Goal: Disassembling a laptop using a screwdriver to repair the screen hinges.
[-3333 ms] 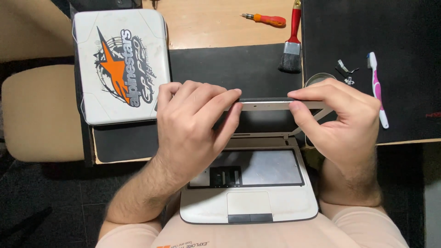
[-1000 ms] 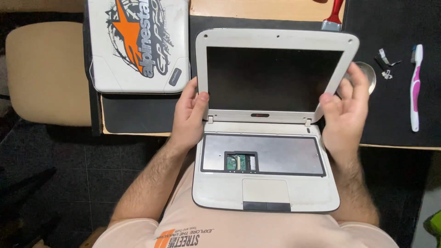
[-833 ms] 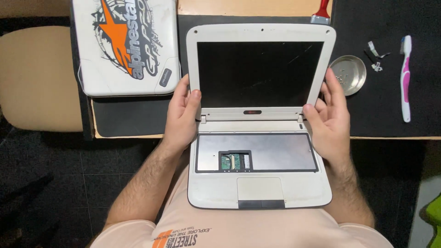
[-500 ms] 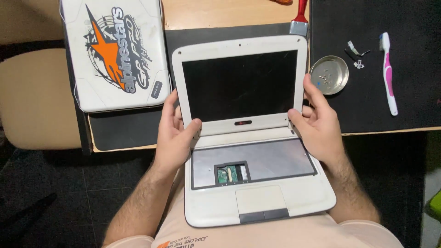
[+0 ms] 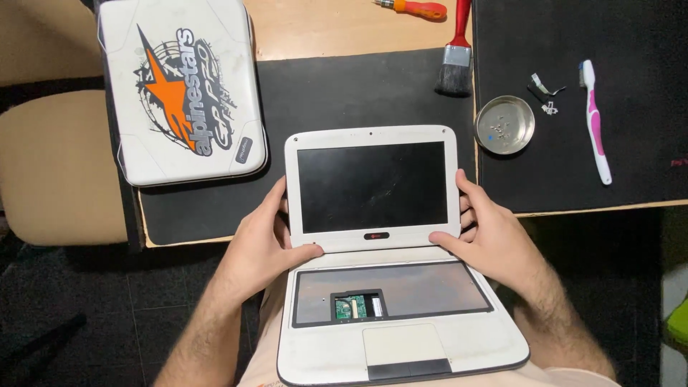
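Observation:
A small white laptop rests on my lap with its lid open. Its keyboard is gone, and a bare grey bay with a green circuit board shows. The dark screen leans back over the table edge. My left hand grips the lid's left edge, thumb on the lower bezel. My right hand grips the lid's right edge, thumb on the lower right corner.
A white closed laptop with an orange star sticker lies at the table's left on a black mat. A red-handled brush, an orange screwdriver, a small metal dish, small metal parts and a pink-white toothbrush lie to the right. A beige chair stands left.
The lid went from nearly shut to fully open. The laptop has slid back toward me onto my lap, and both hands have moved from the lid's front edge to its sides.

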